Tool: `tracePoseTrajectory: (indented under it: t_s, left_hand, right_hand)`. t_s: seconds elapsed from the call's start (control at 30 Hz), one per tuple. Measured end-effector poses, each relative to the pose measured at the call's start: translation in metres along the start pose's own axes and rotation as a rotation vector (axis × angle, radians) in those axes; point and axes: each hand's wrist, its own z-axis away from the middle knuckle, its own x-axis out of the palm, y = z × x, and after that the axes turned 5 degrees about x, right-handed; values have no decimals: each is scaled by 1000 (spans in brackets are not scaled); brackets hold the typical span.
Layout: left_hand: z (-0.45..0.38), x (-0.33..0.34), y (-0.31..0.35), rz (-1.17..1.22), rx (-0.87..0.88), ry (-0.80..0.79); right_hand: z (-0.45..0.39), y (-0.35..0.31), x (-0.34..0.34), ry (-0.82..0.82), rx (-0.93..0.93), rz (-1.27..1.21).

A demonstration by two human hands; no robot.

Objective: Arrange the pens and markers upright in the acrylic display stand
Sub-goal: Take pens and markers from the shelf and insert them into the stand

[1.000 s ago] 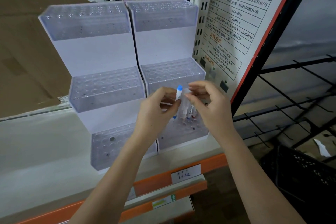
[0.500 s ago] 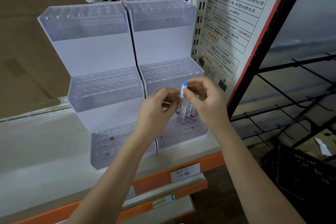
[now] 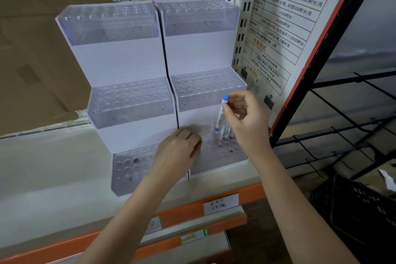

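Observation:
Two three-tier acrylic display stands stand side by side on the shelf, the left stand and the right stand. My right hand pinches a white marker with a blue cap near its top, holding it upright over the back holes of the right stand's bottom tier. Two or three other markers stand in holes there, partly hidden behind that hand. My left hand rests with curled fingers on the bottom tier at the seam between the stands; nothing shows in it.
A printed notice board with an orange edge leans right of the stands. Black wire racking and a black crate are at the right. Brown cardboard fills the left. The shelf's orange front rail carries a handwritten label.
My left hand has let go of the marker and dropped down to the bottom tier. My right hand alone holds the marker, now lower and farther right, over the holes.

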Motion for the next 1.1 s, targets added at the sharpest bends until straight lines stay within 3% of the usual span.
tracePoseTrajectory:
  t_s: [0.53, 1.1]
  left_hand:
    - [2, 2, -1, 59, -37, -13]
    - [1, -4, -3, 149, -54, -49]
  right_hand:
    - [1, 27, 15, 33, -387, 515]
    - [9, 17, 12, 18, -296, 620]
